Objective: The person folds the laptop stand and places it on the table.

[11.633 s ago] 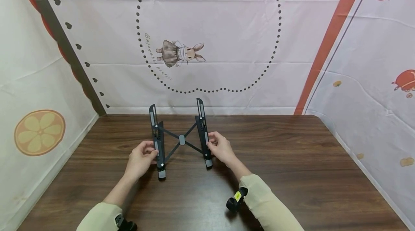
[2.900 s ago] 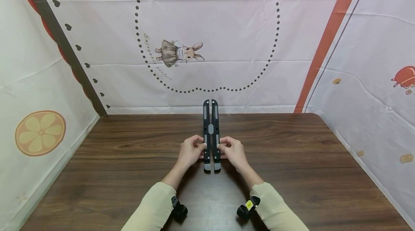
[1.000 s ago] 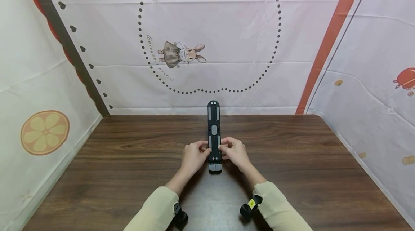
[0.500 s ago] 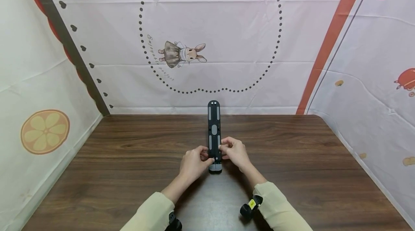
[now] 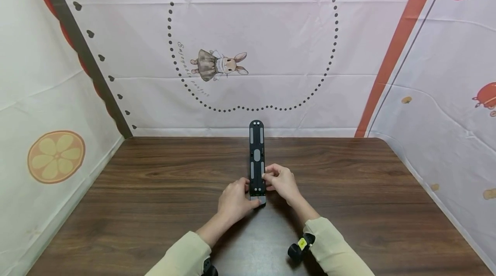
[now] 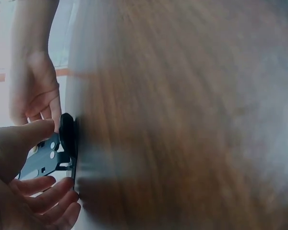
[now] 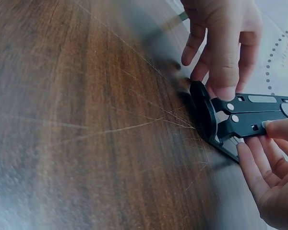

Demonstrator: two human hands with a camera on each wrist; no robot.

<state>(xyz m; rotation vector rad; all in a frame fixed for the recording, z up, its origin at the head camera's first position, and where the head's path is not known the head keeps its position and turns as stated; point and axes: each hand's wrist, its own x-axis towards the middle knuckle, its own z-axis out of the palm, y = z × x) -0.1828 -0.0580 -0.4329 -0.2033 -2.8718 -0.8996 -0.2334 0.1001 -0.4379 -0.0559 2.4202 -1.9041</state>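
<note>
A folded black laptop stand [image 5: 257, 177] with grey pads stands lengthwise at mid table, its two arms side by side. The left hand [image 5: 232, 200] is at its near end, thumb over the grey end lip and fingers along the left side. The right hand [image 5: 283, 182] pinches the right side, thumb on top and fingers beneath. In the right wrist view the stand [image 7: 252, 122] shows its raised end lip and rivets, with the left thumb close over the hinge. The left wrist view has the stand [image 6: 48, 155] partly hidden behind the left hand [image 6: 5, 177].
The brown wooden table [image 5: 348, 190] reaches back to a white printed cloth [image 5: 271, 43] hung behind and at both sides. Black wrist cameras are strapped at both pale sleeves, the right camera [image 5: 297, 250] close over the table.
Earlier the stand was spread in an X; its arms have been pushed together. Over the last second the left hand slid toward the near end, thumb onto the lip. The right hand stays put.
</note>
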